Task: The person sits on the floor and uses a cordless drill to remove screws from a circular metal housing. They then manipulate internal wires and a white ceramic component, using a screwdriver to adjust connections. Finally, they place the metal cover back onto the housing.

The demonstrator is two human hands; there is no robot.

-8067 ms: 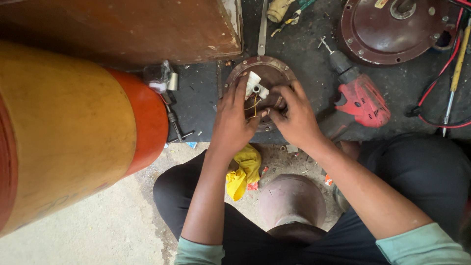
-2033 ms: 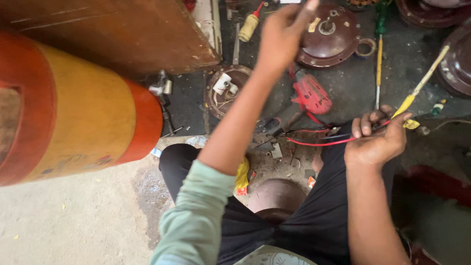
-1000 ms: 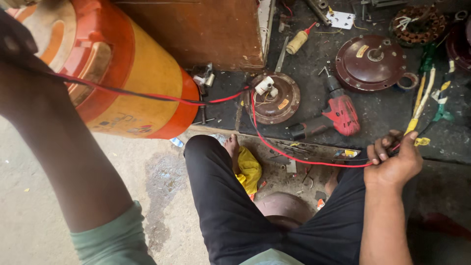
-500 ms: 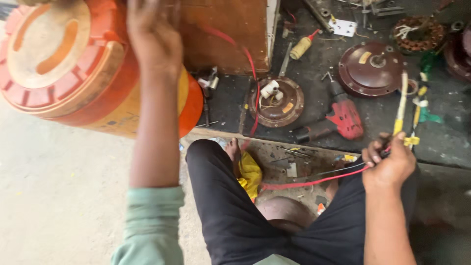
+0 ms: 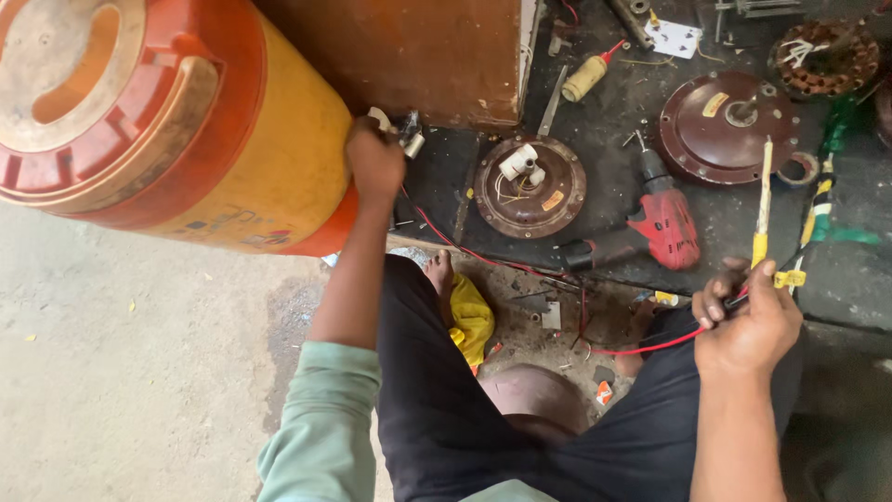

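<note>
My left hand (image 5: 374,156) has dropped to 11 o'clock, gripping the red wire (image 5: 483,256) end; right hand (image 5: 748,321) pinches the yellow tester (image 5: 762,209).

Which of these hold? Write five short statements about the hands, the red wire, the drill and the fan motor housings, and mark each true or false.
1. The right hand grips a yellow-handled tester. True.
2. The left hand rests on the red drill. False: it is beside the orange and yellow cooler.
3. A red wire runs between both hands. True.
4. The drill stands upright. False: it lies flat.
5. The brown motor housing carries white parts. True.
</note>
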